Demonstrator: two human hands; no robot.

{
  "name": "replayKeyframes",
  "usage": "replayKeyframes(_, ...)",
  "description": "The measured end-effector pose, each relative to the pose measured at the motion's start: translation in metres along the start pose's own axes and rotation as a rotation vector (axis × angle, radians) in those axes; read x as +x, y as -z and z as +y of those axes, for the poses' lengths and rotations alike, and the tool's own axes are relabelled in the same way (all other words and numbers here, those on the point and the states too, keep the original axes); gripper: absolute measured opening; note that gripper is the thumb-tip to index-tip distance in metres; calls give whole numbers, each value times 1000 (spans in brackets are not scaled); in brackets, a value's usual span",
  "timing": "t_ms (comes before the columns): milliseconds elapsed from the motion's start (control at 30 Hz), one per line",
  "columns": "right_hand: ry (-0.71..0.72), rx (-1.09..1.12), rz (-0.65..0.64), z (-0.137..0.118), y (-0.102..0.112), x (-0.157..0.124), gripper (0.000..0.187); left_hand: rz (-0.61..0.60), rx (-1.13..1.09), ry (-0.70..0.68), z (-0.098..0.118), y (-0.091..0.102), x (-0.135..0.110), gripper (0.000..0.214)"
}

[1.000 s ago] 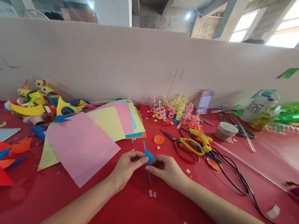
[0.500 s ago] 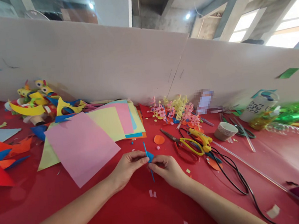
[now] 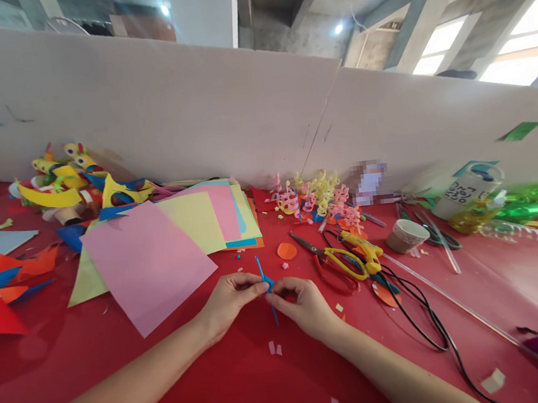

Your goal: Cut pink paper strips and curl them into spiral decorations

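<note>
Both hands meet over the red table, pinching a small piece of blue paper between them. A narrow blue strip sticks up beyond the fingertips and shows again below them; whether it is one piece with the blue paper I cannot tell. My left hand has thumb and forefinger closed on the strip. My right hand pinches the blue paper from the other side, its fingers curled. The fingertips hide the middle of the piece.
Pink paper tops coloured sheets at left. Red-handled scissors, a yellow glue gun with black cord and a paper cup lie at right. Curled paper strips stand before the white partition. Paper scraps lie about.
The wider blue part between the fingertips shows narrower than before. The strip's upper end has tipped slightly to the left. Both hands have stayed almost in place.
</note>
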State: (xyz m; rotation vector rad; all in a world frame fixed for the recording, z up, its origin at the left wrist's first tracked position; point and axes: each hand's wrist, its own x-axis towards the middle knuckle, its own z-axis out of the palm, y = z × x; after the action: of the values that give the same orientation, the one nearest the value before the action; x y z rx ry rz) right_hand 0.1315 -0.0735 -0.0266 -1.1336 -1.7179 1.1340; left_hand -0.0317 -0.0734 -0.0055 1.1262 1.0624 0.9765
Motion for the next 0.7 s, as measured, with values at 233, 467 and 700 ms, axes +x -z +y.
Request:
replayKeyframes(233,50,-36,-43,-6,3,-2,19,-15,12,-48,1,-1,0,15)
replayKeyframes(467,4,-4,-109,-5,0,-2,25,-55,-1,-55,-1,0,1,15)
replayKeyframes(700,0,34,-42,-2,-1,-1,18,-1,-2,-37,-2,1,2,16)
